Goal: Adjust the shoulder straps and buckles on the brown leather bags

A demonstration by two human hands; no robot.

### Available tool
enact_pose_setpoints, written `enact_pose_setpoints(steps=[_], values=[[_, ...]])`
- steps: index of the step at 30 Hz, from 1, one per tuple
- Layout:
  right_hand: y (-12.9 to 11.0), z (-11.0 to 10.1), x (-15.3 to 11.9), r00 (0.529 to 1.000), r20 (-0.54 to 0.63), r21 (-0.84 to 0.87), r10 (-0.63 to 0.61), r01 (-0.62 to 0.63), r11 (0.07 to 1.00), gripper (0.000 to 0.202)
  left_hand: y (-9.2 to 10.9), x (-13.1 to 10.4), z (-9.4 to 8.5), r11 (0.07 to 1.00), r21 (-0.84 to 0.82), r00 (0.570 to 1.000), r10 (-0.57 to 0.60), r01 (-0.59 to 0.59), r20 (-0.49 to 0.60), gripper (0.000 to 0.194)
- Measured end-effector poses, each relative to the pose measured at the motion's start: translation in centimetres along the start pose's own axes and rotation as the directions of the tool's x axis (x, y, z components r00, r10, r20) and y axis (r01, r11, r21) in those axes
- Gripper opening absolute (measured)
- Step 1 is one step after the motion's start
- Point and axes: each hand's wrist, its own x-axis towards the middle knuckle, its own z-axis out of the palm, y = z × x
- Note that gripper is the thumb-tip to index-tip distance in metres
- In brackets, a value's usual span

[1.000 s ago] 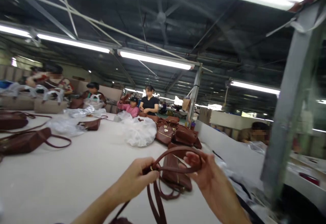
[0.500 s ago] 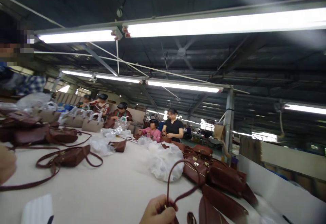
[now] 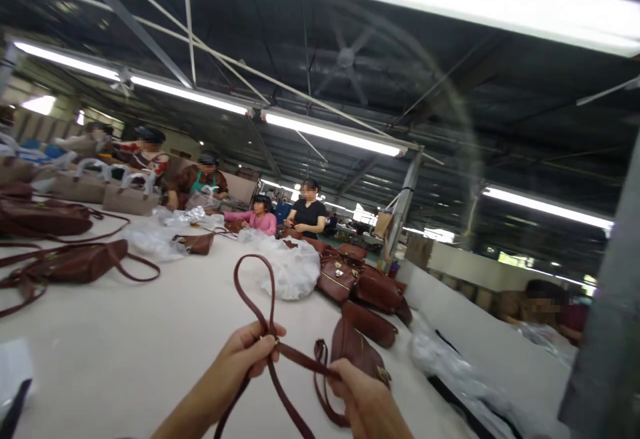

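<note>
A thin brown leather strap [image 3: 273, 296] rises in a loop above my left hand [image 3: 253, 352], whose thumb and fingers pinch it where it crosses by a small metal fitting. Two lengths of the strap hang below that hand. My right hand [image 3: 363, 392] is closed on another stretch of the same strap, pulled out to the right. Just behind the right hand, a brown handbag [image 3: 355, 349] with a gold-coloured clasp lies on the white table [image 3: 165, 352].
More brown bags [image 3: 337, 276] are piled at right beside crumpled white plastic [image 3: 285, 266]. At left lie a brown bag with straps [image 3: 80, 262] and several grey-beige handbags [image 3: 130, 196]. Clear plastic [image 3: 450, 366] lies along the right edge. Co-workers [image 3: 307, 212] are across the table.
My right hand has come into view, gripping the strap. The camera has tilted down and turned right. A person at far left is out of view.
</note>
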Motion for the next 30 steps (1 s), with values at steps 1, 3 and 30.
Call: enact_pose_setpoints(steps=[1,3,30], values=[[-0.6,-0.7,0.0,0.998,0.049,0.092,0.038,-0.042,0.995,0.030,0.3,-0.1,0.0,1.000,-0.021,1.000,-0.001,0.002,0.010,0.043],[-1.6,-1.7,-0.2,0.967,0.225,0.269,0.117,-0.177,0.947,0.041,0.8,-0.1,0.2,0.995,-0.101,1.000,0.017,-0.018,-0.010,0.041],[7.3,-12.1,-7.4,0.918,-0.278,0.020,0.284,-0.290,0.957,0.067,4.6,1.4,3.5,0.896,0.441,0.973,-0.057,-0.048,0.222,0.039]])
